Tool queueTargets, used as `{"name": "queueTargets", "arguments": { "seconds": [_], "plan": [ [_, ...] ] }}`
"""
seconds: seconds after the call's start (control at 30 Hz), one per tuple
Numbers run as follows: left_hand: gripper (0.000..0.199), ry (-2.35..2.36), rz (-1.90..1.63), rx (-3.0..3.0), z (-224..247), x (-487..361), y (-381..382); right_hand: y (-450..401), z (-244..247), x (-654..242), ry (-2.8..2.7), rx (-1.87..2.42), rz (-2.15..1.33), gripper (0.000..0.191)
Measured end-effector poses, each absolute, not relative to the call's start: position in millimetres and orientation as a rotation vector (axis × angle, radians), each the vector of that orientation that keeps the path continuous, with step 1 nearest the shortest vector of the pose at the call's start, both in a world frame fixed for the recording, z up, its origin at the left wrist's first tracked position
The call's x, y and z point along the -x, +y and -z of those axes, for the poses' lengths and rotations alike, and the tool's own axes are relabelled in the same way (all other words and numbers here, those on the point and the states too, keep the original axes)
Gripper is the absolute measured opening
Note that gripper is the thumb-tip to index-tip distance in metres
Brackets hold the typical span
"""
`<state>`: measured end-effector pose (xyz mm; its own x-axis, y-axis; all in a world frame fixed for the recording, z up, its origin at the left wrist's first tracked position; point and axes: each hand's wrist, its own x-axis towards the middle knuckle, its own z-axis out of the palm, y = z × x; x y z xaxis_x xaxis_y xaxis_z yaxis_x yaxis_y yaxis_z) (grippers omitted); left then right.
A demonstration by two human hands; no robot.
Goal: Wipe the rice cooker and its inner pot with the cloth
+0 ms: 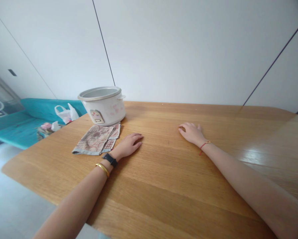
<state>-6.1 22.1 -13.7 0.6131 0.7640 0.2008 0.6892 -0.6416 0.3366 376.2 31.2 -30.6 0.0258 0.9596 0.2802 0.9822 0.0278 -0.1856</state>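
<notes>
White rice cooker (104, 111) sits open, both my hands bare of anything

My left hand (127, 146) lies palm down on the worktop (169, 186), fingers loosely together and a little curled, pinching nothing. Its fingertips are on the bare wood, just to the right of a folded, faded cloth (95, 139) with a brownish print. My right hand (191, 133) rests the same way, further right, fingers lightly bent against the wood and holding nothing. The two hands are well apart, with open wood between them.

The rice cooker stands upright towards the far left of the worktop, close to the far edge. Its pale pink flower print and small control label (97, 116) face me, and the cloth lies against its near side. It has no lid on, and its metal rim shows all the way round. I can't see down inside it from here, so I can't tell whether anything is in it. No lid is in view anywhere.

Neither hand touches the rice cooker or the cloth. As things lie, nothing has been picked up, and the cloth remains folded.

Beyond the worktop to the left, a white plastic bag (66, 113) sits on a teal bench (46, 109).
</notes>
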Motion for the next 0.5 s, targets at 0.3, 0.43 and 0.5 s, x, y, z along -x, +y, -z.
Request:
{"name": "queueTargets", "arguments": {
  "seconds": [0.3, 0.43, 0.5],
  "plan": [
    [0.046, 1.205, -0.472, -2.618, 10.3, 6.1, 20.5, 30.8, 30.1, -375.7, -1.979, 1.967, 0.071, 0.031],
    [0.048, 1.213, -0.452, -2.614, 10.2, 5.5, 20.4, 30.5, 29.7, -375.3, -1.979, 1.981, 0.086, 0.032],
    [0.047, 1.215, -0.455, -2.612, 10.5, 5.3, 20.4, 30.8, 29.8, -375.3, -1.98, 1.989, 0.097, 0.032]
  ]
}}
